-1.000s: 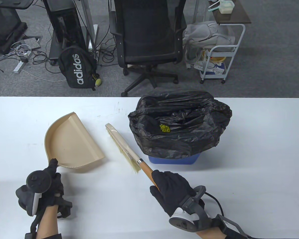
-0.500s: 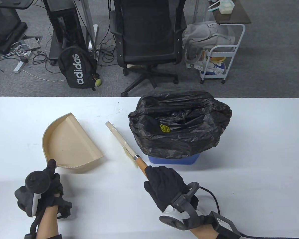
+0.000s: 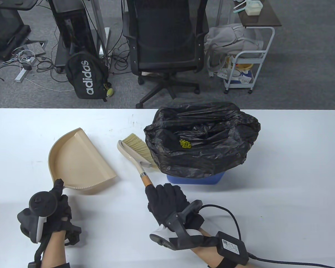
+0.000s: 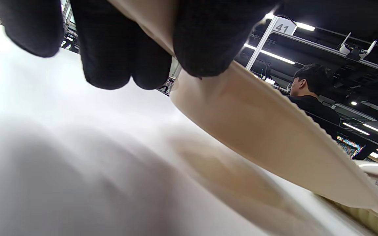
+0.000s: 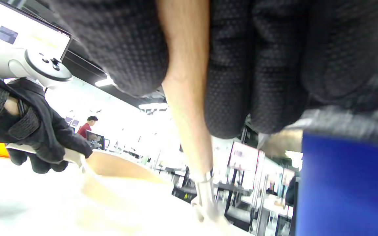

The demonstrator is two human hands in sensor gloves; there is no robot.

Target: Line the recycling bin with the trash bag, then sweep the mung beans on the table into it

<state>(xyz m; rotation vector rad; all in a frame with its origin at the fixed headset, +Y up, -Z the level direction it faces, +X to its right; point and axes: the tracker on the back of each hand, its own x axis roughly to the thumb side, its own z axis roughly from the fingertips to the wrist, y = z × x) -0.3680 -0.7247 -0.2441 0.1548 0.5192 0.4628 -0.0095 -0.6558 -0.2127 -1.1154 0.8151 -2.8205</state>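
A blue recycling bin [image 3: 195, 178] lined with a black trash bag [image 3: 203, 139] stands mid-table, and a clump of green mung beans [image 3: 185, 143] lies inside the bag. My right hand [image 3: 167, 202] grips the wooden handle of a beige brush [image 3: 135, 152] whose bristles lie flat against the bag's left side. In the right wrist view the handle [image 5: 189, 98] runs between my curled fingers, with the bin [image 5: 346, 186] at right. My left hand [image 3: 54, 206] holds the handle of the tan dustpan [image 3: 78, 162], which lies on the table left of the brush. The dustpan [image 4: 267, 131] fills the left wrist view.
The white table [image 3: 282, 195] stretches bare to the right of the bin. Beyond its far edge stand a black office chair [image 3: 164, 44], a black backpack [image 3: 86, 76] and a white cart [image 3: 245, 69]. A cable [image 3: 226, 212] trails from my right wrist tracker.
My right hand has moved left and turned the brush over, so its bristles now face up and lie against the bag. The dustpan and left hand have barely shifted.
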